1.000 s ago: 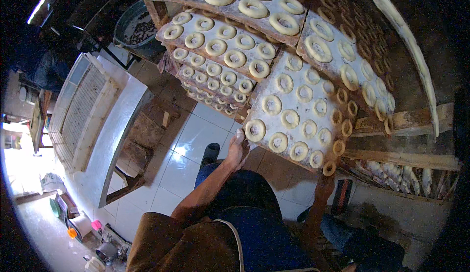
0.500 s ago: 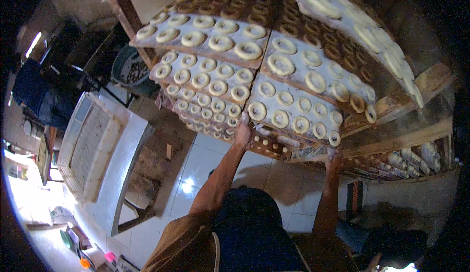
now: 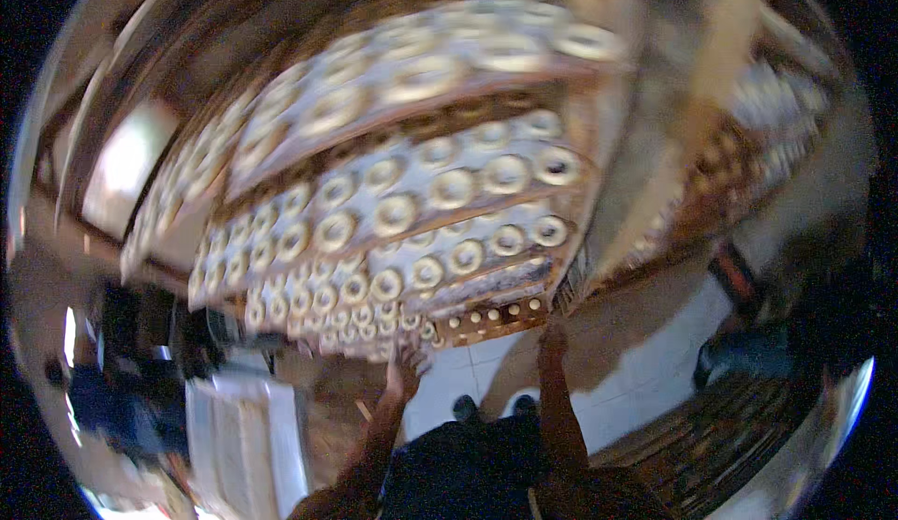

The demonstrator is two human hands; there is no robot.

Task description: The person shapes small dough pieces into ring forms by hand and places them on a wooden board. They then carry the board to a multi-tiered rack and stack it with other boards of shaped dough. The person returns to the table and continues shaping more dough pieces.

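Boards (image 3: 393, 245) dusted with flour are stacked in tiers on a wooden rack, bearing many pale dough rings (image 3: 453, 186). On a lower board sit several small dough balls (image 3: 494, 314). My left hand (image 3: 408, 368) is just below the lower boards' front edges, fingers apart, holding nothing that I can see. By the foot of the rack's wooden post (image 3: 589, 211), under the right end of the boards, is my right hand (image 3: 553, 338). Its fingers are smeared by motion, so whether it touches a board is unclear.
More loaded boards (image 3: 748, 160) stand to the right beyond the post. A pale table (image 3: 248, 436) is at lower left, near a person in dark blue (image 3: 122, 398). At right, a bluish trouser leg (image 3: 748, 356) shows above slatted wood (image 3: 692, 450). White tiles (image 3: 458, 380) cover the floor.
The view has swung, and the picture is now blurred. Both hands were at the front edge of a board of dough rings; my left hand has come off it, fingers spread, and both hands appear lower.
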